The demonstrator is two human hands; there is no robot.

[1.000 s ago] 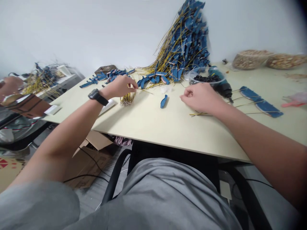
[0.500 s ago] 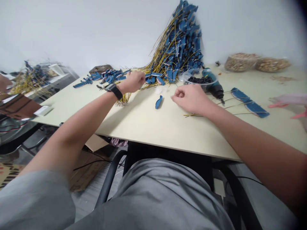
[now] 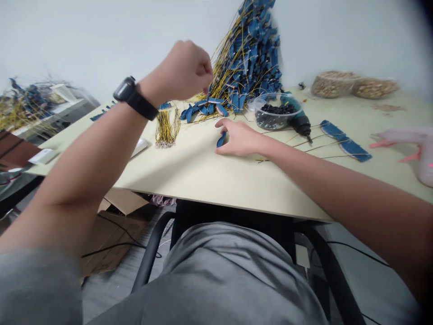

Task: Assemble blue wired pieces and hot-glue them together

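My left hand (image 3: 181, 72), a black watch on its wrist, is raised above the table with the fingers pinched together; a thin yellow wire seems to run from them, but I cannot make it out surely. Below it a bundle of yellow wires (image 3: 165, 128) lies on the beige table (image 3: 209, 176). My right hand (image 3: 238, 137) rests on the table with its fingertips on a small blue piece (image 3: 221, 140). Behind both hands a tall heap of blue pieces with yellow wires (image 3: 250, 54) leans against the wall.
A clear bowl of dark bits (image 3: 272, 113) and a teal rotary tool (image 3: 299, 119) lie right of the heap. Long blue strips (image 3: 345, 142) and a pink glue gun (image 3: 411, 140) are at the right. Two bags of brown bits (image 3: 352, 83) sit at the back. Cardboard boxes (image 3: 115, 225) stand below.
My left hand has lifted from the yellow wire bundle high above the table. My right hand has slid left, opened from a fist and come onto the small blue piece.
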